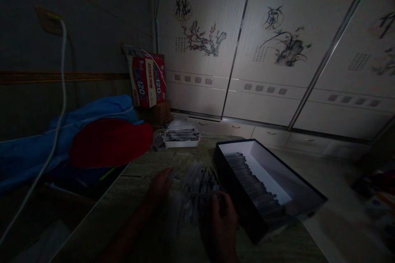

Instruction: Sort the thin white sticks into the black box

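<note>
On the dim table [138, 205] lies a loose heap of thin, clear-wrapped sticks [197, 181]. My left hand [160, 187] is at the heap's left edge, its fingers close together on a small pale item too blurred to name. My right hand [224, 209] is at the heap's lower right, fingers curled around the end of a thin stick. To its right, an open dark box [277, 176] with a white inside holds a long row of similar sticks [253, 185] along its left side. Behind the heap, a white tray [182, 144] holds more sticks.
Blue cloth [101, 109] and a red round item [111, 141] lie left of the table. A red carton [148, 78] rests on a brown box [159, 113] at the back. A white cable [63, 82] hangs at left, before white cabinet doors [200, 8] behind.
</note>
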`<state>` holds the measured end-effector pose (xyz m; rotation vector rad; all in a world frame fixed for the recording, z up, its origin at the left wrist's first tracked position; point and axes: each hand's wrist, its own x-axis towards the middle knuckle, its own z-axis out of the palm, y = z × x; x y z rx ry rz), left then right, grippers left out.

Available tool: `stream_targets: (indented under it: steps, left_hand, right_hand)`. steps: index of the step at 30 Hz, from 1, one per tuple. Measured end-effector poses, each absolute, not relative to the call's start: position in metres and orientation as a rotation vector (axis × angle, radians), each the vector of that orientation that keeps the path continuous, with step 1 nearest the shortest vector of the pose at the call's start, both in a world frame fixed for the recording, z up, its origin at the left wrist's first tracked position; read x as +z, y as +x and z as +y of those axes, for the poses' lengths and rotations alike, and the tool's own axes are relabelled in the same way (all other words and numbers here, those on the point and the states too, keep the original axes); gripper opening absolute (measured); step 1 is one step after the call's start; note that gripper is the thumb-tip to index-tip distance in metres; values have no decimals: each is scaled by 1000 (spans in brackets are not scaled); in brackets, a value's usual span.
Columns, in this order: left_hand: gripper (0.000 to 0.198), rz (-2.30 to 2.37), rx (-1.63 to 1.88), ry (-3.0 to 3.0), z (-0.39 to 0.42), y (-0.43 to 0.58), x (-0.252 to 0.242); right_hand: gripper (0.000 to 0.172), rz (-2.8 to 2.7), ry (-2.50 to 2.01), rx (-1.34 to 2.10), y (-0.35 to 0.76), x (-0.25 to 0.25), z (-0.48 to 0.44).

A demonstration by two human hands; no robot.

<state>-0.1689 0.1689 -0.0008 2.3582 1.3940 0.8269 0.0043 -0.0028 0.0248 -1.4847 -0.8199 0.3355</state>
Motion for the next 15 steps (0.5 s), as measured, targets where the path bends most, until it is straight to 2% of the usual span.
stream_targets:
  steps: [5,10,15]
  left_hand:
    - [45,1442,805,2355,171,-169,1]
    - [43,1531,770,2337,166,-172,8]
    - [26,1635,712,2354,150,-183,25]
  right_hand:
    - [28,-827,-1463,381,5,21,-3]
    - [33,-829,-1494,417,4,19,-1]
    - [34,-818,-1483,452,5,17,-1]
